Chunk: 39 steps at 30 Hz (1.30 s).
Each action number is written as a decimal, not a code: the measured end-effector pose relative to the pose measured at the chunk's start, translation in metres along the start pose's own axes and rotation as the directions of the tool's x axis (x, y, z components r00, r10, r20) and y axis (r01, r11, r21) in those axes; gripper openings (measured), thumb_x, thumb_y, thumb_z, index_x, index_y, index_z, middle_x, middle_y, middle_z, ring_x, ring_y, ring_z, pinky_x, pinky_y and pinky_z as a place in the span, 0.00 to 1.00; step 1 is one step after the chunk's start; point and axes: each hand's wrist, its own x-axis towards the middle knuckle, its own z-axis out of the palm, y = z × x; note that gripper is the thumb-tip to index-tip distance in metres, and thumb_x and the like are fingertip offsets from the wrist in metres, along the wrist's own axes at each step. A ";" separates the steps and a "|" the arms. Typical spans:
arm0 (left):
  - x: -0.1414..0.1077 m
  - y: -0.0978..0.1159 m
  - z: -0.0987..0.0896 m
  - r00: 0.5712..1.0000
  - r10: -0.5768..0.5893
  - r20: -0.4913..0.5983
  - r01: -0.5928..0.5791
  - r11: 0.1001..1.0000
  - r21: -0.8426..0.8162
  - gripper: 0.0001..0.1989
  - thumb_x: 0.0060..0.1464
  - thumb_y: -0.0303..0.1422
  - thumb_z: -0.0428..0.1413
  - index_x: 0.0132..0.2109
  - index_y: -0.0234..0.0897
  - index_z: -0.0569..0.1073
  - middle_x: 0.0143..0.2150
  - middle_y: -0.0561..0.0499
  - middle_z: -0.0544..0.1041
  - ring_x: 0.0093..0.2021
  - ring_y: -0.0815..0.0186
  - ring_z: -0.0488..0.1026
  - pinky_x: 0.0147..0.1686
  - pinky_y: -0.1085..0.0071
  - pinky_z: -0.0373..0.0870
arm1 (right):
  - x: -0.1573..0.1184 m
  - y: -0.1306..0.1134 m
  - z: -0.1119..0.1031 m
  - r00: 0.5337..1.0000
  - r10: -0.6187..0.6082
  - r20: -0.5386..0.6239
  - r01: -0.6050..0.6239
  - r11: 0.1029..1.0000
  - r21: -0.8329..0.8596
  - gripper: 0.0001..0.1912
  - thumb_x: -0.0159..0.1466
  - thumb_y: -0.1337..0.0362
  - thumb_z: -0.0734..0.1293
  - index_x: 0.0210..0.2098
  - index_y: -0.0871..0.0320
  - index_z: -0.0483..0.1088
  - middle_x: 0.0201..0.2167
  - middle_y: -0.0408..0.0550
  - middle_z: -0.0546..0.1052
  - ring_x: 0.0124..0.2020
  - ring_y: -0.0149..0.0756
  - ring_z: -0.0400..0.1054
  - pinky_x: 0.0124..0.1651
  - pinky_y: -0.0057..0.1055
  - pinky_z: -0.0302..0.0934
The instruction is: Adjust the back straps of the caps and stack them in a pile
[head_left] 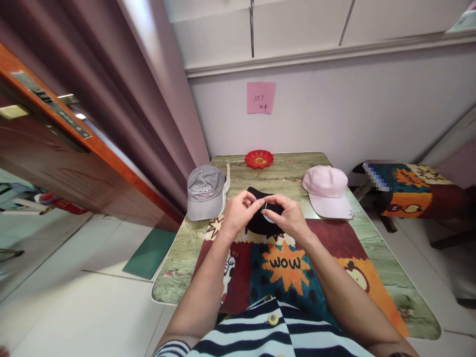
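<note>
A black cloth item, which looks like a cap, is at the middle of the table, partly covered by my hands. A small white patch shows on it below my right fingers. My left hand is closed in a pinch over its upper left part. From the other side my right hand also pinches, its index fingertip meeting my left fingertips. A thin white sliver shows between the right finger and thumb. What exactly the fingertips grip is too small to make out.
Left of my hands sits a grey cap; a pink cap lies to the right. A red scalloped dish stands at the back. A patterned cloth covers the table's near part. A wooden door is at left.
</note>
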 end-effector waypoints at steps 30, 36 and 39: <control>0.005 -0.017 0.000 0.975 -0.100 0.200 0.174 0.901 -0.397 0.31 0.44 0.36 0.68 0.56 0.36 0.70 0.52 0.43 0.79 0.21 0.77 0.70 0.20 0.77 0.70 | -0.003 0.018 -0.005 0.984 0.159 0.086 -0.177 0.945 0.274 0.17 0.57 0.59 0.73 0.45 0.56 0.77 0.37 0.48 0.84 0.37 0.40 0.78 0.42 0.35 0.69; 0.001 -0.009 0.004 0.964 -0.076 0.254 0.154 0.941 -0.301 0.20 0.45 0.34 0.67 0.47 0.34 0.76 0.24 0.57 0.74 0.21 0.73 0.69 0.22 0.78 0.69 | -0.001 0.017 -0.005 0.988 0.131 0.085 -0.147 0.962 0.229 0.16 0.59 0.61 0.72 0.47 0.56 0.77 0.37 0.47 0.84 0.39 0.40 0.78 0.44 0.35 0.69; 0.000 -0.008 0.008 0.975 -0.110 0.191 0.167 0.934 -0.316 0.17 0.45 0.37 0.66 0.42 0.34 0.76 0.22 0.57 0.73 0.18 0.73 0.67 0.19 0.78 0.66 | 0.001 0.010 -0.008 0.993 0.064 0.101 -0.076 0.990 0.118 0.16 0.61 0.63 0.70 0.48 0.54 0.77 0.41 0.47 0.84 0.43 0.41 0.77 0.50 0.37 0.67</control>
